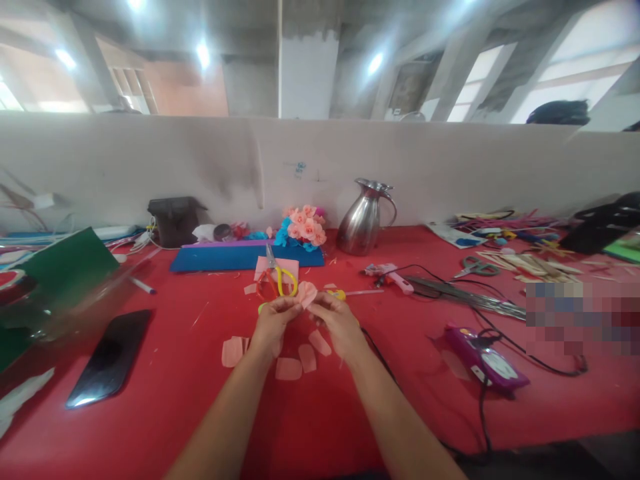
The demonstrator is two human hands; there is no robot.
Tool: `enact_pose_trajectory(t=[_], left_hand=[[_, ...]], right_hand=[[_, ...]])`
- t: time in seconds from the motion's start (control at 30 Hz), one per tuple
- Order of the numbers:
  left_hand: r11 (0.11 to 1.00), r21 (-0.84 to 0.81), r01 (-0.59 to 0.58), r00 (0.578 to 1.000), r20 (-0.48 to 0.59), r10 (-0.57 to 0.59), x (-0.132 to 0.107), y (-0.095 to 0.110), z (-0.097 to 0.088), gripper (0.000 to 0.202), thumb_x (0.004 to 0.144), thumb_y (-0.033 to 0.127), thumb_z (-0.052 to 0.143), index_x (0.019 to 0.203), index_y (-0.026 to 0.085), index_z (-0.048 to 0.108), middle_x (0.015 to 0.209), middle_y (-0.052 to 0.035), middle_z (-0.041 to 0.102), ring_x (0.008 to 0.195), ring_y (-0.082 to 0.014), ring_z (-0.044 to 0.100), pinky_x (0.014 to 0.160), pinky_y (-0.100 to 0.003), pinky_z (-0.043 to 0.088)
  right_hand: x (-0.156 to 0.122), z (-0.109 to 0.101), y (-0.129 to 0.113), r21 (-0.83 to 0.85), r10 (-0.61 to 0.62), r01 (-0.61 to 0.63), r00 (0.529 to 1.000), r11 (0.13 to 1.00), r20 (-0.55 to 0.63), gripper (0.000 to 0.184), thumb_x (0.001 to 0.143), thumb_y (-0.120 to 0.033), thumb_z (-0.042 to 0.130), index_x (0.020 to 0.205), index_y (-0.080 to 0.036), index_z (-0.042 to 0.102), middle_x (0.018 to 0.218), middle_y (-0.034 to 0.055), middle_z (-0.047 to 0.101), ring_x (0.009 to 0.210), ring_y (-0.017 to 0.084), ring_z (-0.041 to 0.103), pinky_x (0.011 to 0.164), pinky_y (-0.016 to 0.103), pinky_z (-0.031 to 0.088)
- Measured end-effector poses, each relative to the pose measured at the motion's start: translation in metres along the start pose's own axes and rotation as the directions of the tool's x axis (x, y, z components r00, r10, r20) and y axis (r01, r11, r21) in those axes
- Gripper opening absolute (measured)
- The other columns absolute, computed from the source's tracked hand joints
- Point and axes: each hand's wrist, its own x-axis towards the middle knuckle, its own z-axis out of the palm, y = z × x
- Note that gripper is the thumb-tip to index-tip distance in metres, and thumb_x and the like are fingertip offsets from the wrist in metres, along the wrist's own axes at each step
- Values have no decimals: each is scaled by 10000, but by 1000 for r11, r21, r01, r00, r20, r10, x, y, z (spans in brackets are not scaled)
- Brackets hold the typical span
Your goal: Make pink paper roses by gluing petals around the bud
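Note:
Between my two hands is a pink paper flower (306,295), raised a little above the red table. My left hand (273,321) pinches its base from the left. From the right, the fingers of my right hand (336,323) close on the same base. Cut pink paper petals (289,369) lie loose on the table below my hands, with a small stack of petals (233,351) by my left wrist. Just beyond my hands rest scissors (285,280) with red and yellow handles, on a pink paper sheet (290,264).
A finished pink-and-blue paper bouquet (306,227) and a steel jug (361,220) stand at the back. A phone (111,360) lies left. Rightward are a pink glue gun (397,279), a purple power strip (485,360) with black cables, grey-handled scissors (477,267) and wooden sticks (545,263).

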Motion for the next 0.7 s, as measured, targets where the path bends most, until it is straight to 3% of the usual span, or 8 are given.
enact_pose_trajectory(t=[0.43, 0.7], left_hand=[[1000, 0, -17, 999, -34, 17, -2, 2, 2, 250, 523, 259, 792, 717, 147, 679, 671, -5, 648, 618, -93, 567, 658, -223, 424], [990, 109, -88, 994, -57, 95, -3, -1, 4, 212, 550, 269, 771, 712, 157, 690, 751, -35, 665, 723, -138, 593, 752, -275, 442]], right_hand=[[4, -3, 6, -94, -66, 63, 997, 994, -39, 219, 603, -364, 710, 727, -186, 684, 638, -19, 581, 572, 104, 449, 541, 232, 340], [4, -2, 7, -132, -93, 81, 992, 988, -86, 200, 587, -368, 722, 698, -209, 677, 716, 4, 635, 688, 159, 549, 623, 270, 419]])
